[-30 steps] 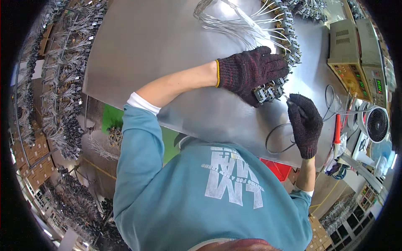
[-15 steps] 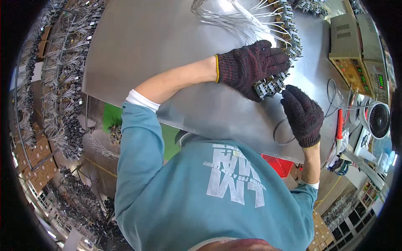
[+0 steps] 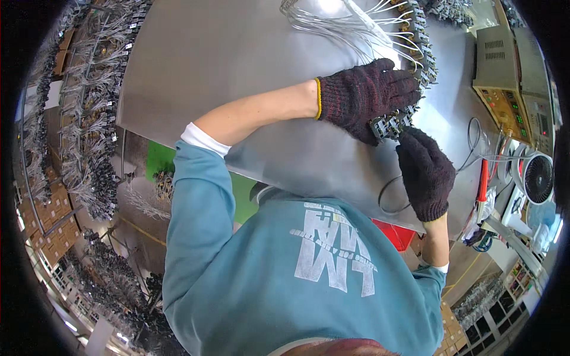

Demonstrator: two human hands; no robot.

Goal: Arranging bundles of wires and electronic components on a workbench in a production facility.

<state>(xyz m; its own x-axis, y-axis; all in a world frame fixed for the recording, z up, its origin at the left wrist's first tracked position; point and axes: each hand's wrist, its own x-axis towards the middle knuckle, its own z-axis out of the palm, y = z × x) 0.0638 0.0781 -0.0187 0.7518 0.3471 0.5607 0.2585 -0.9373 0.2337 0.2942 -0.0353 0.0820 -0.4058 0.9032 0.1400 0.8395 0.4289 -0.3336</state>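
- Hanging along the far left of the view, racks of wired parts (image 3: 89, 118) run in rows beside the grey metal table (image 3: 237, 65), well apart from both hands.
- Just right of them, a green mat (image 3: 157, 160) shows below the table's near edge, partly behind the teal sleeve.
- Across the table's upper middle, a bundle of pale wires (image 3: 344, 26) fans out toward the right, each wire ending at a small connector in a curved row (image 3: 418, 44).
- Reaching in from the sleeve, the left hand (image 3: 365, 95), in a dark knitted glove, lies palm down over the near end of that row, its fingers close together and curled over a grey terminal block (image 3: 389, 124).
- The terminal block sits on the table under the left fingertips; its long axis runs roughly left to right, tilted a little upward to the right, following the row of connectors.
- Directly below it, the right hand (image 3: 424, 172), also gloved, points its fingers up at the block, fingertips bunched and touching its near edge; whether they pinch anything small cannot be told.
- A thin dark cable (image 3: 392, 196) loops on the table beside the right wrist.
- Farther right stand a beige test instrument (image 3: 504, 77), a red-handled tool (image 3: 482, 181) and a small round fan (image 3: 537, 178).
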